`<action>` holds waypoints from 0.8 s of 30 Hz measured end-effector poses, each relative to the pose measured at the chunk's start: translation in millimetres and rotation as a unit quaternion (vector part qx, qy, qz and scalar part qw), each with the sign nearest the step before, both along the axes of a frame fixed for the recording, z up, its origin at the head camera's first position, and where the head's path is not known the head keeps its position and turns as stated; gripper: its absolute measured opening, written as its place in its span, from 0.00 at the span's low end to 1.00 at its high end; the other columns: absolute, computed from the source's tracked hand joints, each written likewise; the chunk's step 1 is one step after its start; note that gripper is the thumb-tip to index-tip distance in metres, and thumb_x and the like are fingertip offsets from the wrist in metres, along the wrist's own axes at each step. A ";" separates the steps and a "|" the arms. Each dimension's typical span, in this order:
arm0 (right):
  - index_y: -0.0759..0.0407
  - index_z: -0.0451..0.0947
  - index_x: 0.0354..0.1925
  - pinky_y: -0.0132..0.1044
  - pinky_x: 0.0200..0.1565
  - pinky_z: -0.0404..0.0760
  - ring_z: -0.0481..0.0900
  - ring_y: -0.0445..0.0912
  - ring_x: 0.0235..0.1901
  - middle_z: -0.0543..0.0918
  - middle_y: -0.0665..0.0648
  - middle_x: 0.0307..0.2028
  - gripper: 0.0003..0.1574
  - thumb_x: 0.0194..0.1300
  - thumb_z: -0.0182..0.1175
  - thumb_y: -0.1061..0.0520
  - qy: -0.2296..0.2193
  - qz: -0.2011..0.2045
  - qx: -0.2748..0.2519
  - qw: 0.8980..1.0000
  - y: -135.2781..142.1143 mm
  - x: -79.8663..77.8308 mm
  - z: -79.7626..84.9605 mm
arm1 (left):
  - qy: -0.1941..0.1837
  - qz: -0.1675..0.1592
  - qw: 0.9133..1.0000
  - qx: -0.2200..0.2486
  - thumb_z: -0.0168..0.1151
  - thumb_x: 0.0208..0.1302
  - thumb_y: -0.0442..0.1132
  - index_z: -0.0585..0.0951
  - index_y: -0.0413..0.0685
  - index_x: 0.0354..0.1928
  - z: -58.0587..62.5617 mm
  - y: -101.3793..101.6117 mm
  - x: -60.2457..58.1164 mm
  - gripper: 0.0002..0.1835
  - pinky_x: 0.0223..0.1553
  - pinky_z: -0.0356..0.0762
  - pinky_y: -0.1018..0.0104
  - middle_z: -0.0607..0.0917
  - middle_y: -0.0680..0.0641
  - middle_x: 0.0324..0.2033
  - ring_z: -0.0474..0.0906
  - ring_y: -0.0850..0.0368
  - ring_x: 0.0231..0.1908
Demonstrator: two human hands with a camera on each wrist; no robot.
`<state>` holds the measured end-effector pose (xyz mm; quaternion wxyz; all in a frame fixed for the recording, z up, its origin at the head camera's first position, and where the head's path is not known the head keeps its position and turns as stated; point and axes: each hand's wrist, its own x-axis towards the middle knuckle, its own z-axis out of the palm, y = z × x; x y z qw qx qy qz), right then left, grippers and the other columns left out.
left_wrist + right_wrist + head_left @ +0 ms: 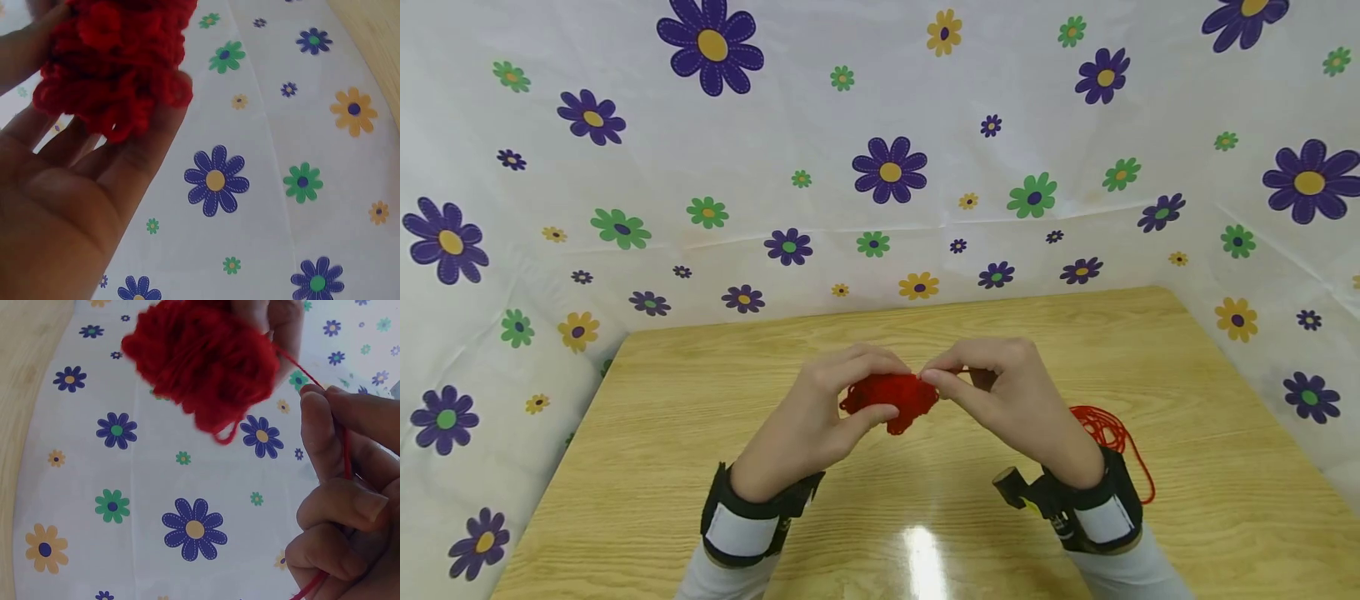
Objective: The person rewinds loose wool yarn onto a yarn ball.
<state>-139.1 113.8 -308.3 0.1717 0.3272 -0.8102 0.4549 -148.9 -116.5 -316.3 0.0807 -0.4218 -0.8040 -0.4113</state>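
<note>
A bundle of red yarn [891,398], wound in many loops, is held up over the table by my left hand [827,408], thumb in front and fingers behind. In the left wrist view the loose loops of the yarn bundle [119,69] stick out over the fingers. My right hand [1000,392] is just to the right of it and pinches the yarn strand [301,367] between thumb and forefinger. From there the strand passes through the curled lower fingers [337,506] and out below the palm.
A loose pile of red yarn [1101,427] lies on the wooden table [700,467] behind the right wrist, one loop trailing toward the front. A white flowered cloth [820,125] encloses the back and sides. Both wrists wear black straps; a camera mount [1011,486] juts from the right one.
</note>
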 end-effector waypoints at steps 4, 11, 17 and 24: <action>0.53 0.88 0.33 0.32 0.14 0.58 0.62 0.41 0.14 0.85 0.49 0.23 0.03 0.59 0.69 0.59 0.001 -0.004 -0.005 1.000 -0.2 -2.6 -2.4 | -0.033 -0.043 0.998 0.010 0.73 0.53 0.32 0.81 0.48 0.50 4.3 0.0 6.3 0.20 0.40 0.86 0.59 0.85 0.49 0.45 0.78 0.61 0.43; 0.53 0.88 0.35 0.32 0.16 0.69 0.69 0.42 0.17 0.86 0.48 0.25 0.05 0.59 0.68 0.60 -0.030 -0.004 0.014 0.999 -4.0 -4.8 -6.0 | -0.081 -0.080 0.992 0.059 0.74 0.51 0.29 0.80 0.45 0.49 13.5 -1.7 16.7 0.22 0.44 0.86 0.56 0.84 0.46 0.46 0.79 0.56 0.45; 0.54 0.88 0.37 0.31 0.18 0.73 0.70 0.41 0.17 0.88 0.50 0.28 0.08 0.61 0.66 0.64 -0.054 -0.008 0.064 0.996 -5.5 -6.1 -8.0 | -0.093 -0.084 0.983 0.131 0.73 0.47 0.23 0.79 0.41 0.49 17.8 -4.5 21.2 0.24 0.43 0.86 0.52 0.83 0.41 0.46 0.79 0.50 0.46; 0.55 0.87 0.34 0.30 0.15 0.67 0.67 0.39 0.15 0.81 0.50 0.18 0.07 0.61 0.64 0.66 -0.062 -0.001 0.102 0.993 -7.6 -4.9 -11.3 | -0.079 -0.036 0.979 0.184 0.70 0.44 0.15 0.77 0.34 0.49 19.7 -5.2 20.4 0.26 0.44 0.86 0.56 0.81 0.37 0.49 0.78 0.48 0.49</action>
